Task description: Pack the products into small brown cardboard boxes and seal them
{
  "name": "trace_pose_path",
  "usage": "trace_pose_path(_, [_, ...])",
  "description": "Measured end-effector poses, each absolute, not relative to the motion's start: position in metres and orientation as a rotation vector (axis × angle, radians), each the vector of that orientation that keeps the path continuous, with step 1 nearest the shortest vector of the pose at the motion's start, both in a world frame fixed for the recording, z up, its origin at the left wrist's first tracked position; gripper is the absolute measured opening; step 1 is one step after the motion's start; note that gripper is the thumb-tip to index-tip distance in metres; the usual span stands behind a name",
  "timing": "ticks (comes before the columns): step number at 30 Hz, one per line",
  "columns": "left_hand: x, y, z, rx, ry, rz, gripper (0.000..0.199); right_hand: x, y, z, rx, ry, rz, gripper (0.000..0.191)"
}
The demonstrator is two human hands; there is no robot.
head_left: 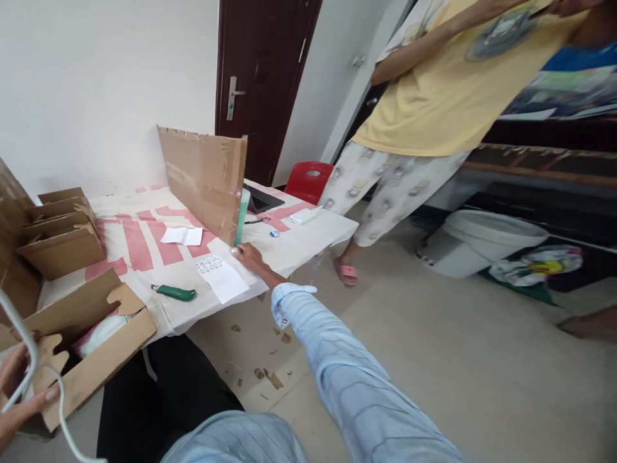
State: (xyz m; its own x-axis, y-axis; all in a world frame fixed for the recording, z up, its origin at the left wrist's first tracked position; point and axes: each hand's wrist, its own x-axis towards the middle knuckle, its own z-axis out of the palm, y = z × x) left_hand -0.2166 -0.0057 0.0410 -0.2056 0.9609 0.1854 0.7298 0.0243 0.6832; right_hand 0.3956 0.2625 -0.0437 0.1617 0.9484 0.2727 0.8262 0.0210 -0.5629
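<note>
My right hand (248, 255) reaches to the table's edge beside an upright cardboard panel; its fingers are bent together over a small pale thing I cannot make out. Just left of it lies a white sheet with small drawings (222, 278). At the lower left, my left hand (22, 392) grips the end of an open cardboard box (103, 360), with a white cable crossing in front of it. Inside the box is something white and pink. A green-handled cutter (176, 293) rests between the box and the sheet.
The cardboard panel (207, 180) stands on the table (308, 241). Divided boxes (62, 247) are at the left, a blank paper (182, 236) mid-table. Beyond are a red chair (308, 180), a person in yellow (434, 96) and a white bucket (482, 241). Scraps litter the floor.
</note>
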Motion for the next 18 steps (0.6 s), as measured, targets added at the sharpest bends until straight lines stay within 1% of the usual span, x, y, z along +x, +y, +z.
trace_pose_path(2, [-0.212, -0.006, 0.045, 1.618, 1.953, 1.124, 0.094, 0.399, 0.257, -0.038, -1.787, -1.614, 0.229, 0.042])
trace_pose_path(4, [-0.205, -0.01, 0.049, 1.619, 1.946, 1.125, 0.099, 0.399, 0.247, -0.033, -1.755, -1.522, 0.19, 0.036])
trace_pose_path(5, [-0.2, -0.014, 0.052, 1.659, 1.942, 1.098, 0.098, 0.397, 0.24, -0.03, -1.735, -1.479, 0.17, 0.039])
trace_pose_path(7, [-0.189, -0.021, 0.055, 1.688, 1.895, 1.101, 0.106, 0.389, 0.228, -0.027, -1.674, -1.432, 0.154, 0.046])
trace_pose_path(9, [-0.18, -0.027, 0.055, 1.652, 1.821, 1.139, 0.113, 0.373, 0.218, -0.024, -1.571, -1.435, 0.158, 0.046])
trace_pose_path(11, [-0.175, -0.03, 0.052, 1.627, 1.767, 1.19, 0.119, 0.348, 0.206, -0.016, -1.325, -1.466, 0.173, 0.037])
trace_pose_path(14, [-0.17, -0.036, 0.046, 1.615, 1.718, 1.213, 0.118, 0.294, 0.181, 0.007, -1.041, -1.67, 0.275, 0.028])
trace_pose_path(18, [-0.166, -0.043, 0.039, 1.624, 1.677, 1.25, 0.113, 0.218, 0.146, 0.045, -0.765, -1.945, 0.404, 0.025])
